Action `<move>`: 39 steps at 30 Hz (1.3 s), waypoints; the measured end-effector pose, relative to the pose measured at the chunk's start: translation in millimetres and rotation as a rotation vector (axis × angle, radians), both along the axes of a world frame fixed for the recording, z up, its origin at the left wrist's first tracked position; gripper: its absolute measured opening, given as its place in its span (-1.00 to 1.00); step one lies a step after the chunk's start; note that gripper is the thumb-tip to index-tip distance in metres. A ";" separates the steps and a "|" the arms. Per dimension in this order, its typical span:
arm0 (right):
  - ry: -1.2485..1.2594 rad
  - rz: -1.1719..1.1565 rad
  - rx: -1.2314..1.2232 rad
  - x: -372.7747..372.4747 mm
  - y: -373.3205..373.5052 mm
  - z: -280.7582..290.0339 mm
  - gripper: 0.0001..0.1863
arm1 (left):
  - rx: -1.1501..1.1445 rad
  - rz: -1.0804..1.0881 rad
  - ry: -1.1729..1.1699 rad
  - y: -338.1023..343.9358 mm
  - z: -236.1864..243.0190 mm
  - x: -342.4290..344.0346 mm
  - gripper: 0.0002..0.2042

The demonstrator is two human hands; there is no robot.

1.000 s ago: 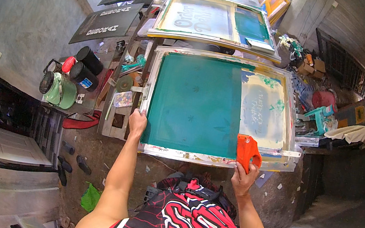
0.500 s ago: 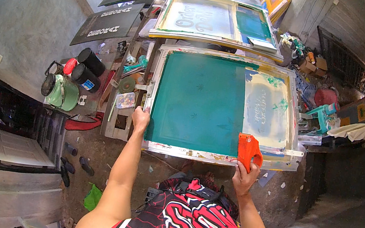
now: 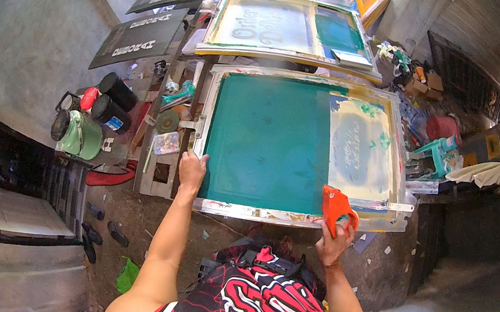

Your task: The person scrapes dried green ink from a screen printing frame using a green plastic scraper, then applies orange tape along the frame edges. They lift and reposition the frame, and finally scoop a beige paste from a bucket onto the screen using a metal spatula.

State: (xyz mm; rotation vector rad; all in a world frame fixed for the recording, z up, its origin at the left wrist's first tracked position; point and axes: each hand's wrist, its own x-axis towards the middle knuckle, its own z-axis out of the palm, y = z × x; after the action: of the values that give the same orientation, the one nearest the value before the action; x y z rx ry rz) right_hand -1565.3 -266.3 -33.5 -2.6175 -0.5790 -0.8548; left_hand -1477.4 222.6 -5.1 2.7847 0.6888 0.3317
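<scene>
My left hand (image 3: 192, 171) grips the left rim of a silver-framed screen (image 3: 234, 209) near its front corner. The screen's mesh is teal (image 3: 265, 145) on the left and pale cream with faint lettering and green smudges (image 3: 358, 148) on the right. My right hand (image 3: 333, 243) is closed on an orange plastic tool (image 3: 336, 205) with a looped handle, held at the screen's front edge where teal meets cream; the tool's underside is hidden. A metal clamp (image 3: 195, 126) sits on the left rim.
A second screen (image 3: 290, 59) lies behind. Dark printed panels (image 3: 138, 29), black canisters (image 3: 113, 118), a green bucket (image 3: 83, 136) and a cluttered rack are at left. Cardboard boxes (image 3: 423, 86) and a turquoise stool (image 3: 437, 159) are at right; slippers (image 3: 116, 229) lie on the floor.
The orange tool has tilted slightly, its top now leaning further left. My left hand still grips the rim, with only slight movement as the view shifts.
</scene>
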 end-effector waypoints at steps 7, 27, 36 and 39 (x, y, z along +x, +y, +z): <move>-0.065 0.028 -0.007 6.2 -9.8 -8.5 -0.49 | -0.017 -0.002 0.011 2.1 -1.5 -3.9 -0.59; 0.019 0.097 0.194 13.5 10.3 52.1 -0.58 | 0.027 -0.248 -0.223 -77.8 15.8 25.9 -0.68; 0.024 0.342 0.253 15.3 3.2 77.3 -0.56 | -0.775 -0.387 0.400 -184.5 36.4 67.7 -0.57; 0.035 0.393 0.282 15.9 -0.4 78.8 -0.55 | -1.324 -0.382 0.501 -206.7 48.0 64.4 -0.47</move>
State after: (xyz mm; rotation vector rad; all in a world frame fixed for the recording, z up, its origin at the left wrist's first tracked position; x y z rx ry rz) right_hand -1549.4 -266.7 45.3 -2.1616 -0.8575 -0.7045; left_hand -1413.0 15.9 42.9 1.6012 0.2443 -0.6825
